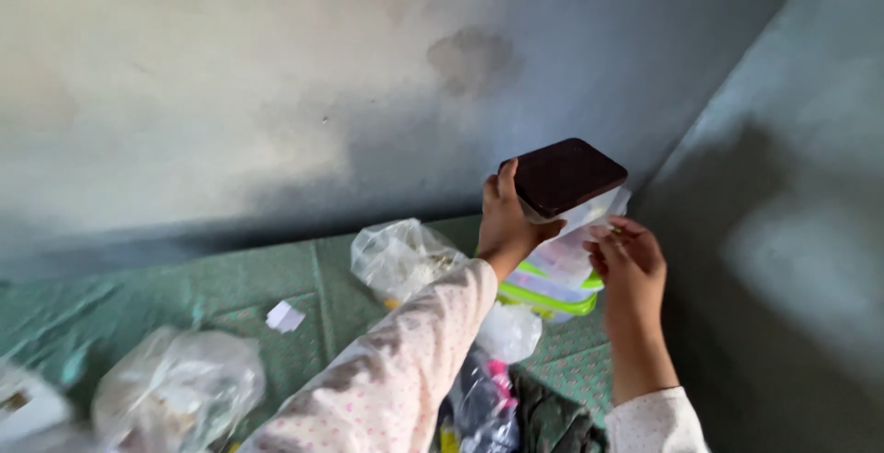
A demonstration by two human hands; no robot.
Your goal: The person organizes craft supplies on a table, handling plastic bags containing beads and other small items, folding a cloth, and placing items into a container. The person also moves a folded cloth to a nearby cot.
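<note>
I am looking down over both arms in pale, dotted sleeves, stretched toward the corner where two grey, stained walls (276, 94) are meeting. My left hand (506, 223) is grasping a clear plastic container (589, 218) with a dark brown lid (566, 175), the thumb lying along the near edge of the lid and the fingers wrapping its left side, so the container is tilting and its lid is facing partly toward me. My right hand (631, 264) is touching the container's lower right side with curled fingertips; I cannot tell whether it is truly clamping the wall or only resting against it. The container is sitting at the top of a stack, directly over more clear containers with a bright green lid (548, 298) showing beneath, all tucked close to the wall corner. The stack is resting on a green patterned cloth (276, 278) that is covering the surface. Just left of my left wrist a crumpled clear plastic bag (405, 255) is lying with something pale and yellowish inside. Beneath my left forearm a white bag (511, 331) and a clear bag with pink and dark contents (483, 398) are bunching together. Farther left a small white scrap of paper (284, 316) is lying on the cloth, and near the lower left a larger, blurred plastic bag (180, 389) is sitting well apart from the stack.
</note>
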